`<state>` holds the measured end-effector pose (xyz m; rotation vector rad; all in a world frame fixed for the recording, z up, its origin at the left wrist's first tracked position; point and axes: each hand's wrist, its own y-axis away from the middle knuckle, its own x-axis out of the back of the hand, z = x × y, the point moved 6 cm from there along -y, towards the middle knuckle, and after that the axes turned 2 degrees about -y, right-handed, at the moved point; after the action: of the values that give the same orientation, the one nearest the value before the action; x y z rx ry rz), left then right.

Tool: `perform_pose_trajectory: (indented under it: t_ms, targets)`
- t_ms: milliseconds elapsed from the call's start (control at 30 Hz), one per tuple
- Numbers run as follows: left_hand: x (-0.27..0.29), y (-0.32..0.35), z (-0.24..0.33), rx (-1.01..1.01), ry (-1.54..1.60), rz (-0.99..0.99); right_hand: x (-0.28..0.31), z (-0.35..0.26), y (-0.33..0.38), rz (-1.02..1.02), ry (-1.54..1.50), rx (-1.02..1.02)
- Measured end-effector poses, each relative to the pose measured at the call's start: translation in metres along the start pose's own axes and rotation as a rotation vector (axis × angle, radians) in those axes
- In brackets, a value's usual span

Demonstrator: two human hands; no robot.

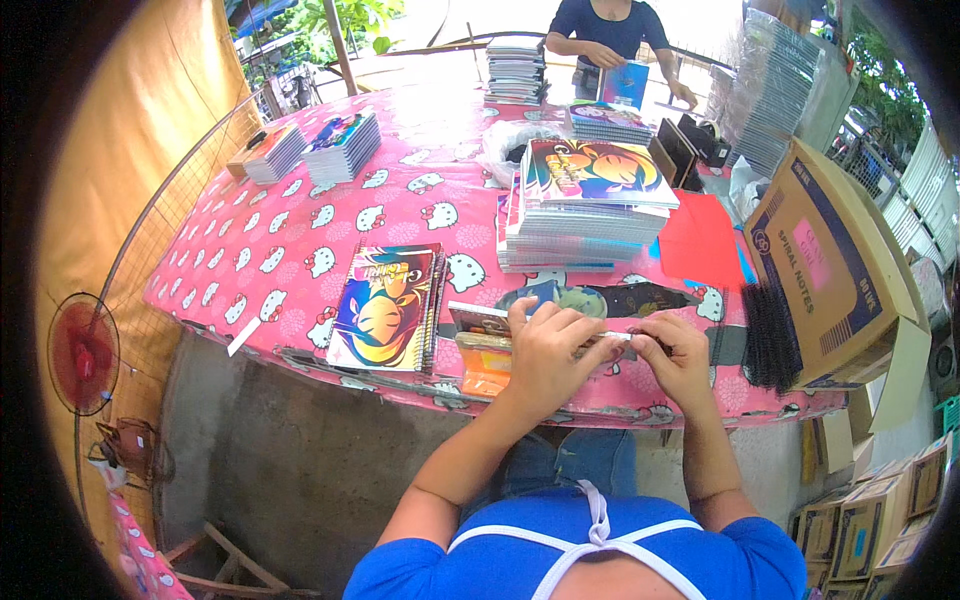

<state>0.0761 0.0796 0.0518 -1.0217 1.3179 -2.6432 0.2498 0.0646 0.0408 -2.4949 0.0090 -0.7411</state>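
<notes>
My left hand (550, 352) and my right hand (678, 357) are together at the near edge of the pink table (290, 250), both gripping a thin notebook (480, 322) with a colourful cover, held flat just above the tabletop. My fingers pinch its right end, where the black spiral binding runs. An orange cover (487, 368) lies beneath it. To the left lies a finished spiral notebook (385, 308) with a cartoon cover. A bundle of black spiral coils (770, 338) lies to the right of my right hand.
A tall stack of notebooks (585, 215) stands behind my hands, red sheets (700, 240) beside it. More stacks (343, 145) sit far left. An open cardboard box (835, 270) is at the right. Another person (610, 35) works at the far end. A red fan (83, 352) stands left.
</notes>
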Motion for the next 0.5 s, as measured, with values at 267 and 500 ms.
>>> perform_pose_trajectory:
  t_ms: [267,500]
  targets:
    - [0.003,0.002,0.003,0.015,0.002,0.029,0.01,-0.005,-0.013,0.041,-0.005,-0.031]
    - [0.004,0.002,0.004,-0.013,-0.005,0.062,0.016,0.018,-0.011,0.061,-0.133,-0.152]
